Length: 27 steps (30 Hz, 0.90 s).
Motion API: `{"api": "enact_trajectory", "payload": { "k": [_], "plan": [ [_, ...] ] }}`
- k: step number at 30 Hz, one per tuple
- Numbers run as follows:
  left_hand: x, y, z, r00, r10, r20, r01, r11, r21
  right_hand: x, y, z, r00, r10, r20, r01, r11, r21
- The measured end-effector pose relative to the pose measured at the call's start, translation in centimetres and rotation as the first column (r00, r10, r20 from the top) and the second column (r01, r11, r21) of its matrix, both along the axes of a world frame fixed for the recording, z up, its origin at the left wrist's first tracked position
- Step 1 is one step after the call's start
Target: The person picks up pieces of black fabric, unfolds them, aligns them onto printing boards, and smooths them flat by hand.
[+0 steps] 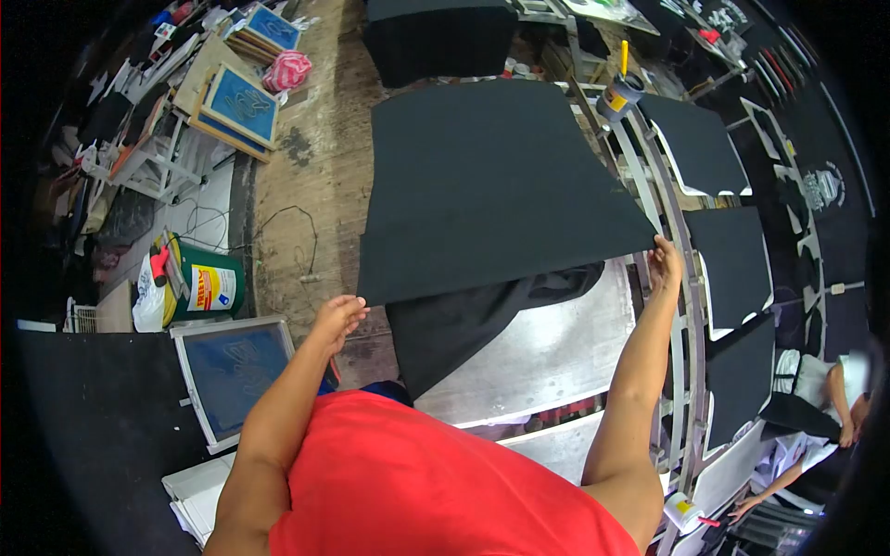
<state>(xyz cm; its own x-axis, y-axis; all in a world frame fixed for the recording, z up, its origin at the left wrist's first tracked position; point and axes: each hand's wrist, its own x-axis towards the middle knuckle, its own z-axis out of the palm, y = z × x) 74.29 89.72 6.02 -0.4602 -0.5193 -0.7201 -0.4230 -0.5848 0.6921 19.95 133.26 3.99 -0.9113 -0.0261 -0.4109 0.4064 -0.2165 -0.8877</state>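
A plain bright-red top [445,482] leaves both forearms [289,405] bare.

Ahead, between left hand [341,322] and right hand [664,265]: cloth [491,181], over part of the surface [547,347]. To the left: framed screen [232,380], bucket [213,283] beyond it. To the right, past the rail [692,324]: more cloths [730,255].

A stained brown floor [292,199] stretches along the left, a thin dark cable [314,236] lying on it. Beside it are a cluttered white stand [176,139], framed blue screens [243,104] and a green bucket [206,254]. Long metal rails [695,343] run down the right.
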Motion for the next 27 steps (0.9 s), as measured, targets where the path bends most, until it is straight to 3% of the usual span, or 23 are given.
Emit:
{"api": "enact_trajectory", "payload": {
  "k": [13, 27],
  "plan": [
    [0.5, 0.3, -0.4, 0.999, -0.039, 0.032, 0.038, 0.999, 0.034, 1.1, -0.2, 0.5, 0.996, -0.083, 0.026, 0.082, 0.996, 0.044],
    [0.7, 0.6, -0.2, 1.0, -0.006, 0.024, 0.005, 0.999, 0.048, 1.3, 0.3, 0.0, 0.998, -0.055, 0.005, 0.055, 0.998, 0.017]
  ]
}}
